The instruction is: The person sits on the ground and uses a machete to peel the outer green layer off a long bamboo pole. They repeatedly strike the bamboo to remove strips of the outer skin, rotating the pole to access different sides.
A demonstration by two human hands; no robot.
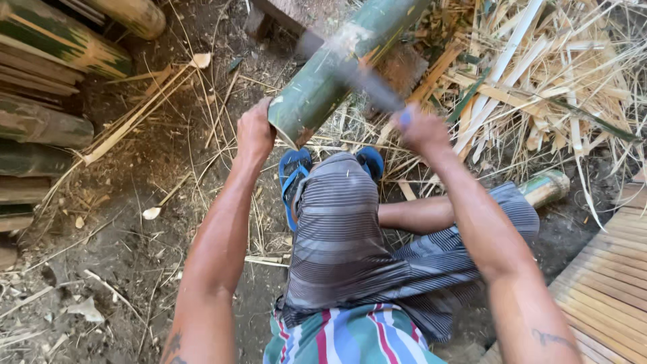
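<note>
My left hand (255, 131) grips the near cut end of a thick green bamboo pole (337, 67) that slants up and away to the right. My right hand (419, 127) is closed on the handle of a chopping knife (364, 77), whose blade is motion-blurred across the pole's upper side. A pale scraped patch shows on the bamboo where the blade meets it. I sit on the ground with striped cloth over my legs and blue sandals (294, 176) just below the pole's end.
Stacked bamboo lengths (40, 94) lie at the left. A heap of pale split strips and shavings (539, 81) fills the upper right. A short bamboo piece (546, 187) rests by my right knee, and a slatted wooden surface (606, 283) sits at the lower right.
</note>
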